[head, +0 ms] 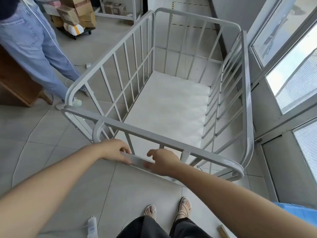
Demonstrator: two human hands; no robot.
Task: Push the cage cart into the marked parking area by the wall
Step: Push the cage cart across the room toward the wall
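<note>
Both arms reach forward; left hand curled closed, right hand half-open (fingers loosely bent).

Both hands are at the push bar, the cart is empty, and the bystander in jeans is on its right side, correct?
Not quite: the head view shows the bystander on the cage cart's left side. Both the left hand and right hand are at the push bar, and the cart is empty.
</note>
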